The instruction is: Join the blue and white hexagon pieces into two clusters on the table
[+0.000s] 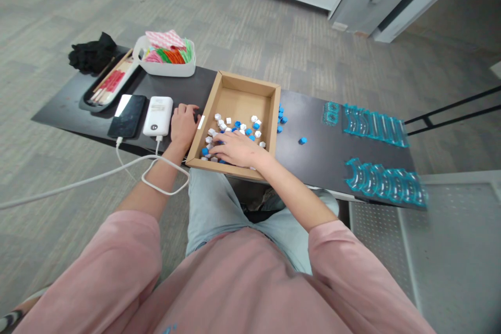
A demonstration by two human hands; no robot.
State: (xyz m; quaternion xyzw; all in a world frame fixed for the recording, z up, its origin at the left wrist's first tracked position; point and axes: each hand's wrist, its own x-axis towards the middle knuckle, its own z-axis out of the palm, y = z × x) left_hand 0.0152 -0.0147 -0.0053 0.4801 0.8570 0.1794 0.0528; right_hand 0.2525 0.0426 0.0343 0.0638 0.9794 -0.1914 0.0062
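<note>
A brown cardboard box (pixel 245 83) sits on the dark table in front of me, with small white and blue faceted pieces (pixel 243 127) scattered over its near half. Inside it, my right hand (pixel 235 149) lies palm down over the pieces with its fingers stretched to the left; its palm hides some of them, and I see nothing gripped. Against the outside of the box's left wall, my left hand (pixel 183 124) rests on the table, fingers loosely bent and apart, holding nothing. Several blue pieces (pixel 281 118) lie just right of the box, and one blue piece (pixel 302 140) sits farther right.
Left of the box are a white power bank (pixel 157 116) with cables, a phone (pixel 127 116), a black tray (pixel 91 106) of sticks, a white basket (pixel 166 69) and black cloth (pixel 93 54). Rows of clear teal plastic parts (pixel 385 182) line the table's right end.
</note>
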